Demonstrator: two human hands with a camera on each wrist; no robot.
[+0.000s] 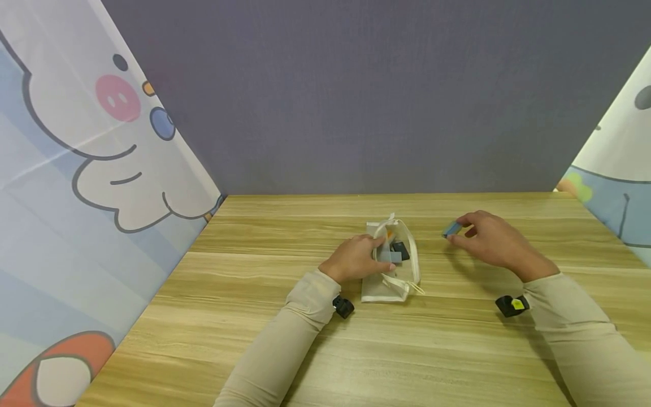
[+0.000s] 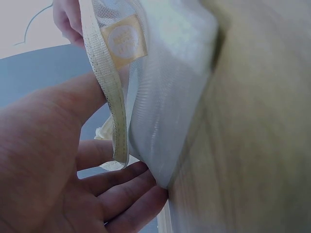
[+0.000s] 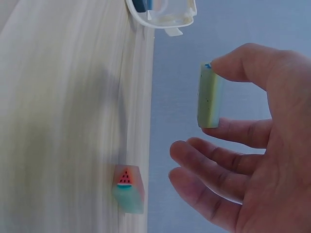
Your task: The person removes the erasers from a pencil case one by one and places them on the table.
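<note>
Wood-grain table (image 1: 213,271) runs back to a dk grey wall (image 1: 356,96), cartoon panels (image 1: 96,169) on both sides. R hand (image 1: 493,243) pinches a small block (image 3: 208,99) btwn thumb & index, just above tabletop: straight-edged, pale blue-green, tiny blue mark at one end. 2nd block w/ watermelon print (image 3: 127,187) lies on table below those fingers. L hand (image 1: 358,257) grips white mesh pouch (image 1: 382,289), cream trim, black & grey-blue pcs inside. Pouch mouth faces R; short gap to held block. Table edges well apart L & R.
</note>
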